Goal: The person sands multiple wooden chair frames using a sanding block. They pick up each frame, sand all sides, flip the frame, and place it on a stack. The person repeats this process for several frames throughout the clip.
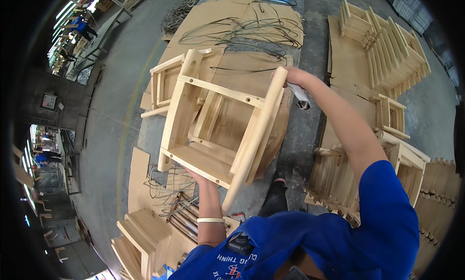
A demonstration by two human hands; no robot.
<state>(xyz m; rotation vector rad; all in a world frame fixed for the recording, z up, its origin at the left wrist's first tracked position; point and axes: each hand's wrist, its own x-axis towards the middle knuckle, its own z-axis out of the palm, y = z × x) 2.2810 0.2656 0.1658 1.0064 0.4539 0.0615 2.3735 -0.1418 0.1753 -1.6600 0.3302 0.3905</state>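
Half hidden, the left hand props the pale wooden frame in mid-air, finger closure beyond my telling; farther out, the right hand curls round its round bar. Stiff, probably light, the frame should carry best by opposite sides. Cardboard lies beyond.

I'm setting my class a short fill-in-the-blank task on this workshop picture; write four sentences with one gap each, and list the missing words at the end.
1. The left hand and right hand hold up a pale frame made of ____.
2. A pale band is worn at the ____ wrist.
3. The shirt of the person holding the frame is coloured ____.
4. The large brown sheets spread on the floor are made of ____.

Missing words: wood; left; blue; cardboard.
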